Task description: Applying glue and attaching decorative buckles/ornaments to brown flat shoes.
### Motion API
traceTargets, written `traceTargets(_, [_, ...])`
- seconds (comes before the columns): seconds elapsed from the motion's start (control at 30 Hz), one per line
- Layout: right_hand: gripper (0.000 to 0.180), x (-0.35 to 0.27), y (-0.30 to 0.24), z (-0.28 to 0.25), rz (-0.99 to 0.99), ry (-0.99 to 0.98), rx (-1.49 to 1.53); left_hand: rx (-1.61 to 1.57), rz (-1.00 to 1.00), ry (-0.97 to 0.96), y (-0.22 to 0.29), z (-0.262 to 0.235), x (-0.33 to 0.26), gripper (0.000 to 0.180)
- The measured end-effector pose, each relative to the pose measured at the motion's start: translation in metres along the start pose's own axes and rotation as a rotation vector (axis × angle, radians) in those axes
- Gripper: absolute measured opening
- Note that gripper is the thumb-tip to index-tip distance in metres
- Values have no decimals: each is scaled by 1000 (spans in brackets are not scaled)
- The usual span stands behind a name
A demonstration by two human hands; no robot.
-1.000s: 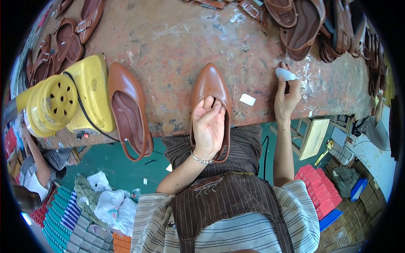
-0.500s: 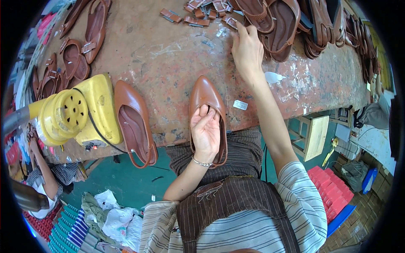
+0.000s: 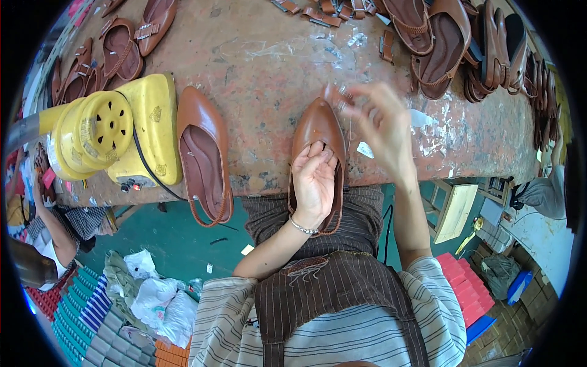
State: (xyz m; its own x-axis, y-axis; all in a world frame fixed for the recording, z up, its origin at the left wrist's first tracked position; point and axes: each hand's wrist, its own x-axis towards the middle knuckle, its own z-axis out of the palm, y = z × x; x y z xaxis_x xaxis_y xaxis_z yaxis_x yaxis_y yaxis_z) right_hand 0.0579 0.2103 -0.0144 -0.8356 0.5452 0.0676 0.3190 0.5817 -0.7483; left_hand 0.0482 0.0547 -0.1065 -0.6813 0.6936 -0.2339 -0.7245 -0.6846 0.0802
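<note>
A brown pointed slingback shoe (image 3: 318, 125) lies at the table's near edge, its toe pointing away from me. My left hand (image 3: 314, 188) is palm up with its fingers tucked into the shoe's opening, gripping the upper. Over the toe, my right hand (image 3: 386, 125), blurred by motion, pinches a small brown leather bow (image 3: 333, 95) between thumb and fingers. To the left stands the matching slingback (image 3: 203, 116), which has no bow on its toe. More loose leather bows (image 3: 322, 17) are scattered at the far edge.
A yellow machine (image 3: 150, 128) with a round vented housing and a black cable stands at left. Slingbacks with bows (image 3: 122, 49) lie behind it; more slingbacks (image 3: 443, 49) crowd the far right. A small white bottle (image 3: 420, 118) lies right of my hand. Another person's arm (image 3: 54, 229) shows at far left.
My right hand has come back from the pile of bows with one bow and now holds it over the toe. My left hand stays in the shoe; the whole view has shifted slightly.
</note>
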Motion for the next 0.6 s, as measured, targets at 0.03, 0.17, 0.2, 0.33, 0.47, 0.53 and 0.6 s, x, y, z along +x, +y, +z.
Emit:
traceTargets(0.03, [26, -9, -3, 3, 7, -2, -3, -3, -4, 5, -1, 17, 3, 23])
traceTargets(0.17, [29, -23, -5, 12, -89, -81, -65, 214, -34, 304, -1, 43, 7, 38])
traceTargets(0.2, [29, -22, -4, 13, -118, -82, -102, 202, -41, 281, -1, 41, 7, 40])
traceTargets(0.33, [28, -24, -2, 19, -146, -98, -161, 191, -36, 296, -2, 40, 6, 37])
traceTargets(0.47, [28, -24, -4, 20, -129, -102, -164, 190, -32, 284, -1, 42, 6, 33])
traceTargets(0.53, [26, -24, -5, 22, -103, -85, -151, 187, -32, 276, 0, 45, 7, 30])
traceTargets(0.6, [25, -25, -6, 24, -50, -86, -113, 127, -60, 401, -2, 48, 9, 24])
